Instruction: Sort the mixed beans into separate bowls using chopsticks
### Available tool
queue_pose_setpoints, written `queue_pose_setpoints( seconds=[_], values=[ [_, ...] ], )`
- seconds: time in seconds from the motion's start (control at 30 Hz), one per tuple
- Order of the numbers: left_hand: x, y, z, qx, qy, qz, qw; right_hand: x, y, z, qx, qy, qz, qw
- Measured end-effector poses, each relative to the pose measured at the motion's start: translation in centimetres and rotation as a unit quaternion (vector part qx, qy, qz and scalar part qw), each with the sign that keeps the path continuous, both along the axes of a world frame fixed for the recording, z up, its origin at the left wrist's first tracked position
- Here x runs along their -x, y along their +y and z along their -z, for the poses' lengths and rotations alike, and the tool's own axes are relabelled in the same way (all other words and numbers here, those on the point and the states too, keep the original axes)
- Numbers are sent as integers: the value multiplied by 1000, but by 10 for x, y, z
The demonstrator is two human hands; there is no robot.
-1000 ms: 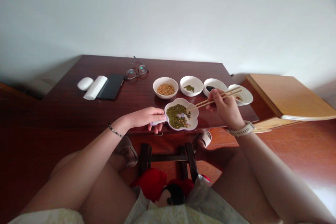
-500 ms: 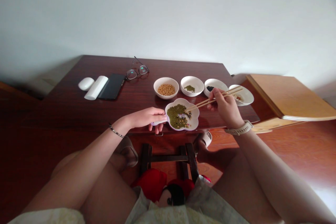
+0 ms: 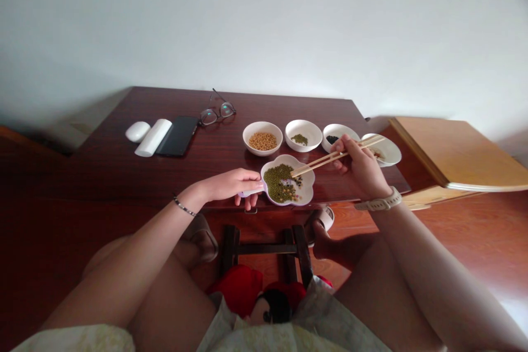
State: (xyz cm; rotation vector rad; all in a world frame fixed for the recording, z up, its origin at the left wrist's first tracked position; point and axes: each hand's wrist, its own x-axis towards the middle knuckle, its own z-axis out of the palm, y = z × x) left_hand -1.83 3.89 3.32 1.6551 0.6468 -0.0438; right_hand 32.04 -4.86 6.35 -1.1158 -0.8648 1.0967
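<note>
My left hand (image 3: 246,186) is closed round the short handle of a white flower-shaped dish (image 3: 306,191) at the table's front edge. Green beans (image 3: 277,177) cover its left side, with some dark and pale beans mixed in near the middle and bottom. My right hand (image 3: 355,162) holds a pair of wooden chopsticks (image 3: 319,162), their tips down in the dish among the beans. Behind stand a white bowl of yellow soybeans (image 3: 263,141), a bowl with a few green beans (image 3: 300,139), a bowl with black beans (image 3: 331,139) and a bowl (image 3: 391,151) partly hidden by my right hand.
On the dark wooden table (image 3: 173,176) lie eyeglasses (image 3: 218,114), a black flat tablet-like object (image 3: 178,136), a white long case (image 3: 153,137) and a white rounded object (image 3: 137,131). A light wooden cabinet (image 3: 457,148) adjoins on the right. A wall rises behind.
The chopstick tips have closed together slightly and stay in the dish. My right hand has shifted a little to the right. The whole view has drifted slightly; my left hand keeps its grip.
</note>
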Motion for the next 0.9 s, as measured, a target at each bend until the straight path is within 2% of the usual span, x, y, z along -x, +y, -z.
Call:
queue_pose_setpoints(
  seconds=[0.33, 0.57, 0.77, 0.9],
  values=[
    [0, -2, 2, -4, 1, -8, 1000, -4, 36, -16, -100, 66, 49, 992],
    [0, -3, -2, 1, 5, -6, 1000, 12, 67, -5, -131, 23, 133, 982],
    [-1, -3, -5, 7, 8, -3, 1000, 32, 80, 1, -145, 5, 116, 983],
    [0, -2, -4, 9, 12, -2, 1000, 32, 80, 4, -137, -10, 107, 985]
  ],
)
